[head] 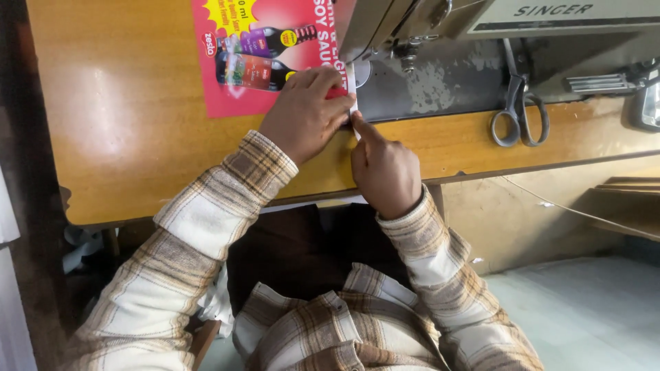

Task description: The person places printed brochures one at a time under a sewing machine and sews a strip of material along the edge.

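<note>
Wooden and glossy, the bench [137, 137] runs across the view, with a sewing machine [481, 41] at its far right and a pair of scissors [520, 113] lying on the machine's grey base. A red printed sheet [240, 89] lies flat on the bench, its right edge at the machine's needle end. My left hand [306, 113] presses down on the sheet's near right corner, fingers [323, 79] close together and flat. My right hand [385, 168] sits just beside it, touching it, forefinger stretched to the sheet's white edge, the other fingers curled in. Checked sleeves [227, 199] cover both arms.
</note>
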